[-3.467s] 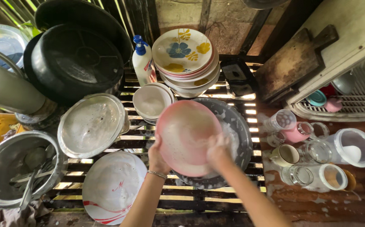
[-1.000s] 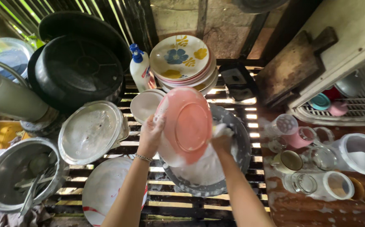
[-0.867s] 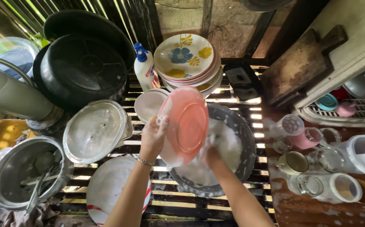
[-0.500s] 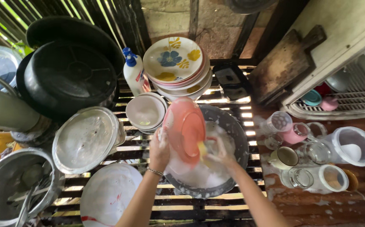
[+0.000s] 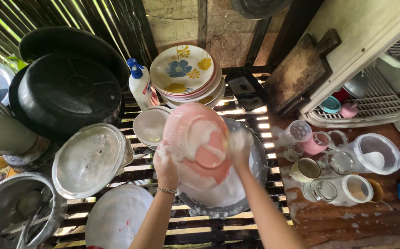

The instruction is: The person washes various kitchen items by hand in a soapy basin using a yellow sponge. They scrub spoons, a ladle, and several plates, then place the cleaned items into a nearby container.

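Note:
A pink plate (image 5: 199, 144) streaked with white suds is tilted up over a round metal basin (image 5: 254, 162) of soapy water. My left hand (image 5: 165, 160) grips the plate's lower left rim. My right hand (image 5: 240, 144), covered in foam, presses against the plate's right edge; whether it holds a sponge is hidden by the suds. A stack of flower-patterned plates (image 5: 184, 74) leans behind the basin, and a white bowl (image 5: 149, 126) sits just left of the pink plate.
Black pans (image 5: 66, 87) and a dish soap bottle (image 5: 141, 87) stand at the back left. A metal lid (image 5: 89, 159), a pot with utensils (image 5: 13, 216) and a white plate (image 5: 119, 219) lie left. Cups and jars (image 5: 329, 166) crowd the right, by a dish rack (image 5: 361, 103).
The pink plate has turned from edge-on to face the camera, showing its sudsy surface. My right hand has moved from the plate's lower middle up to its right edge.

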